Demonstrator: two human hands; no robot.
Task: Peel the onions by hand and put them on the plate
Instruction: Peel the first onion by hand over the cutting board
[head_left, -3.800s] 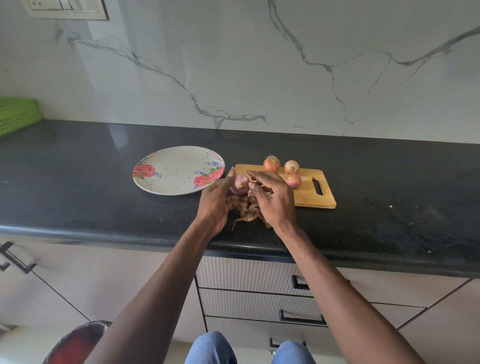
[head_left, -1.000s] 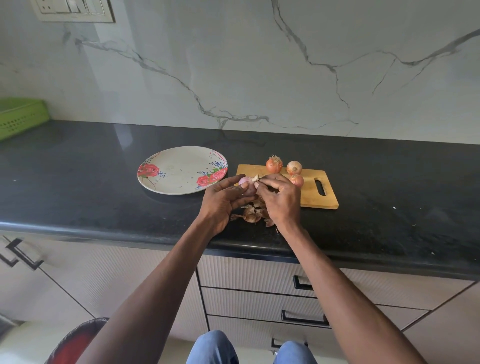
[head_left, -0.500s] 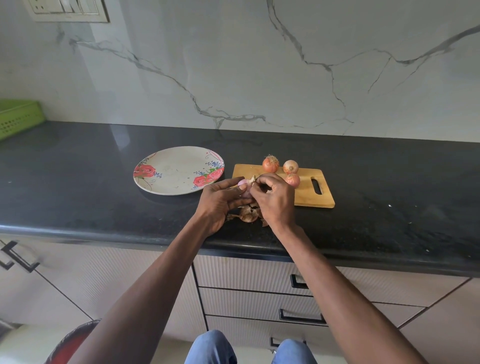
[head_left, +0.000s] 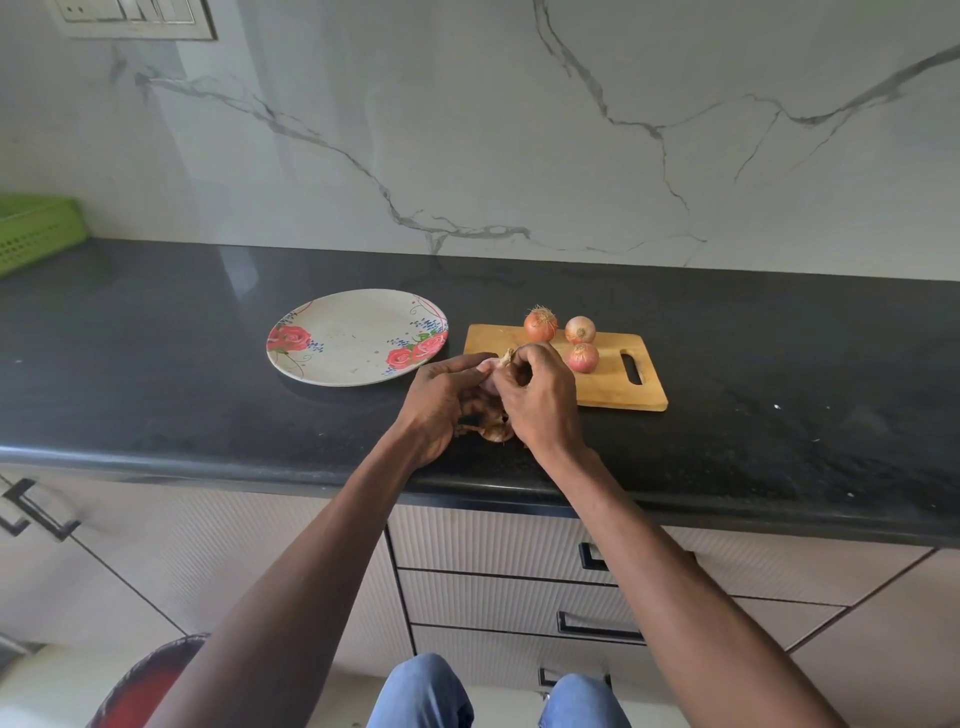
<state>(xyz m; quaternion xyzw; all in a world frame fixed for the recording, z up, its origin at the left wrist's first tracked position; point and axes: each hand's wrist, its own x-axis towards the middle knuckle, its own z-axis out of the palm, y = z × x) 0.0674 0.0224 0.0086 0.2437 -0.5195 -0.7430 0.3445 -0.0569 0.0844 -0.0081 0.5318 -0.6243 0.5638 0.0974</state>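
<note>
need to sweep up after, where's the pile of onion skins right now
In the head view the onion skins lie on the black countertop near its front edge, under and between the two hands, just in front of the wooden cutting board's left end.

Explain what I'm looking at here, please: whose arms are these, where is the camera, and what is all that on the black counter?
There is no machine here: a person is working with two bare hands, and a single wide-angle camera worn on the head looks forward and down, so the arms reach in from the bottom of the picture. The left hand cradles a small onion, mostly hidden, while the right hand pinches at its top, pulling off skin. Loose brown skins lie on the black counter just below the hands. To the right is a wooden cutting board with three unpeeled onions on it. To the left sits a flowered plate with no onion on it yet. A green basket stands at the far left.
</note>
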